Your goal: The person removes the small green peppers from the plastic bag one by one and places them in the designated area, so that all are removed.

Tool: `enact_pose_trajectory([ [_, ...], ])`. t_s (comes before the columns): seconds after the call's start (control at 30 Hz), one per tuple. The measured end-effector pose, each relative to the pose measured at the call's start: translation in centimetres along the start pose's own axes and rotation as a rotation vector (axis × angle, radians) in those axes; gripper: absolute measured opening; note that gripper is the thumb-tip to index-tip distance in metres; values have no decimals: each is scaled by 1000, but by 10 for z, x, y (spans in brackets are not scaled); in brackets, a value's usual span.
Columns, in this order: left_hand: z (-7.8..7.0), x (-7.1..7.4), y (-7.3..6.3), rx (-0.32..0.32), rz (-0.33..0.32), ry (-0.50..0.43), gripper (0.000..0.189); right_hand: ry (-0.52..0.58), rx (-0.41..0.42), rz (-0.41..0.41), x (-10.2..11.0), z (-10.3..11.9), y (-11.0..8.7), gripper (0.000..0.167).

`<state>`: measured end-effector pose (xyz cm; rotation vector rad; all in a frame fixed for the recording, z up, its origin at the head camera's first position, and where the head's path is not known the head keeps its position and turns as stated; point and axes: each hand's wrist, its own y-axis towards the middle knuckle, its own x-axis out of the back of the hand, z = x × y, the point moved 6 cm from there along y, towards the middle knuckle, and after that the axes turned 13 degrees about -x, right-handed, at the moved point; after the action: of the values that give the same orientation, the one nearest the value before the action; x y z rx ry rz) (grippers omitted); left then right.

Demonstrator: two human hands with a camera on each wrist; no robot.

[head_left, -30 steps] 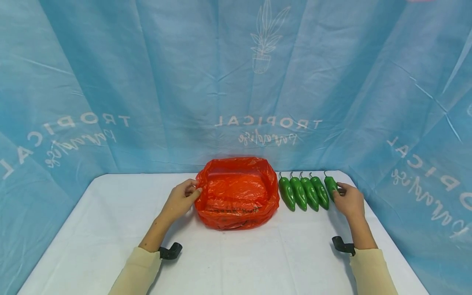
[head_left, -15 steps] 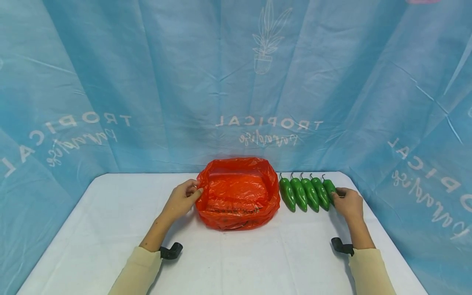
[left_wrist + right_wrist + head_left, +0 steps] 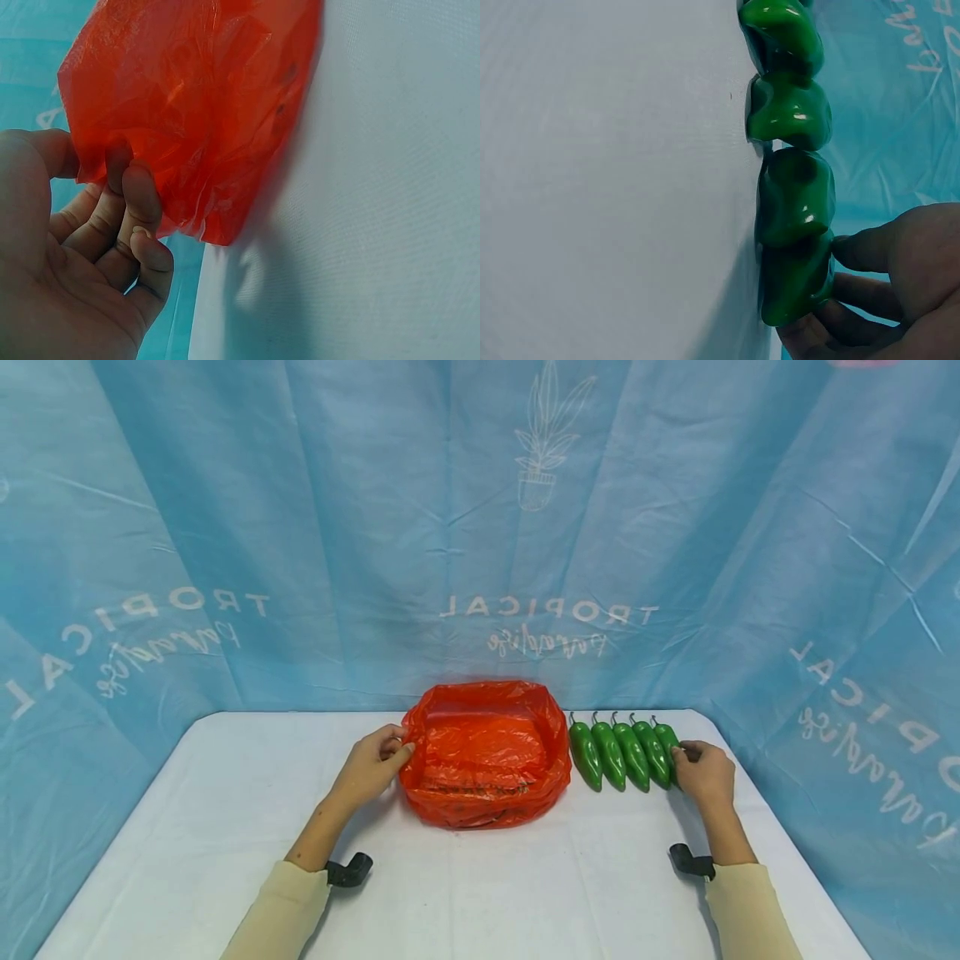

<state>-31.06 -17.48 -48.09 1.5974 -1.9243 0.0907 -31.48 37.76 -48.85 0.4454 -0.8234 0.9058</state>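
A red plastic bag (image 3: 480, 810) stands with its mouth spread wide on the table. My left hand (image 3: 367, 767) pinches the left side of its rim; in the left wrist view the thumb and fingers grip the thin film (image 3: 187, 90). To the right of the bag, several glossy green peppers (image 3: 585, 756) lie side by side, stems toward the back. My right hand (image 3: 707, 773) holds the rightmost pepper (image 3: 665, 734) between thumb and fingers. In the right wrist view this pepper (image 3: 799, 281) lies against its neighbour (image 3: 799, 195).
A white cloth (image 3: 510, 893) covers the table. Blue printed curtains (image 3: 375, 527) rise along its back and both sides. Each wrist wears a black strap mount (image 3: 349, 870).
My right hand has slid the rightmost pepper leftward, and the gap between it and the row has closed. The left hand keeps its grip on the bag in the same place.
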Motion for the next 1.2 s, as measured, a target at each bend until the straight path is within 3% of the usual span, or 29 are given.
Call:
enact_pose_trajectory([
  [0.8,-3,2,3,-24,-12,30,24,-7,3,21,1,-2,1,51],
  [1.2,-1,11,-3,-5,-38,56,41,10,61,-61,9,10,-12,47],
])
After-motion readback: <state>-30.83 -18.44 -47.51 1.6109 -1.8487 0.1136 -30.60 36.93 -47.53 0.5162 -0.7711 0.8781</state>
